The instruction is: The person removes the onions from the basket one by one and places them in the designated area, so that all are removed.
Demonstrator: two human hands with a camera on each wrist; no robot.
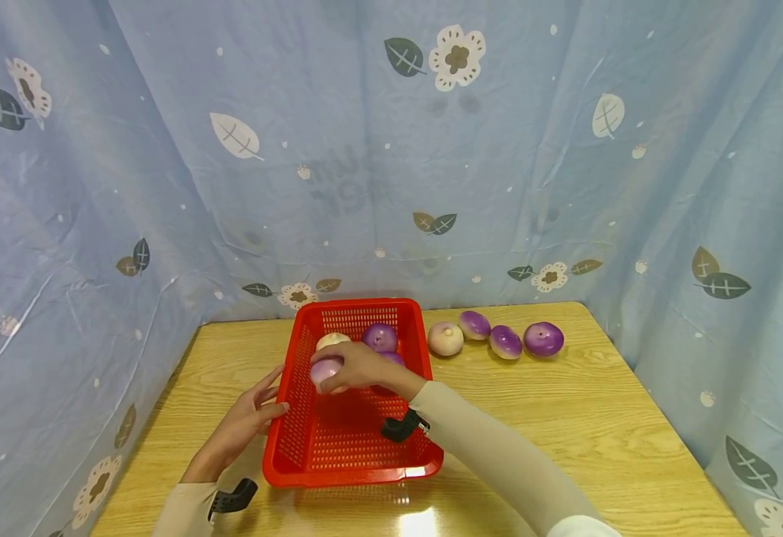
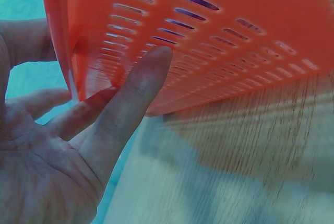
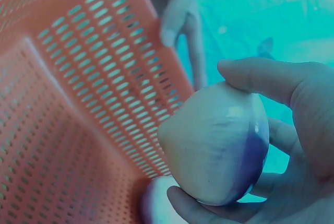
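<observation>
Held onion (image 1: pixel 325 374), head view: within the red basket's (image 1: pixel 351 477) outline, towards its left wall, pinched by the right hand (image 1: pixel 354 364).
Left hand (image 2: pixel 52 166), left wrist view: fingers spread, nearly straight against the basket's outer wall.
Onion skin, right wrist view: glossy, probably slippery; looks firm, likely light, bruisable; best gripped round its widest girth, clear of the pointed end.
</observation>
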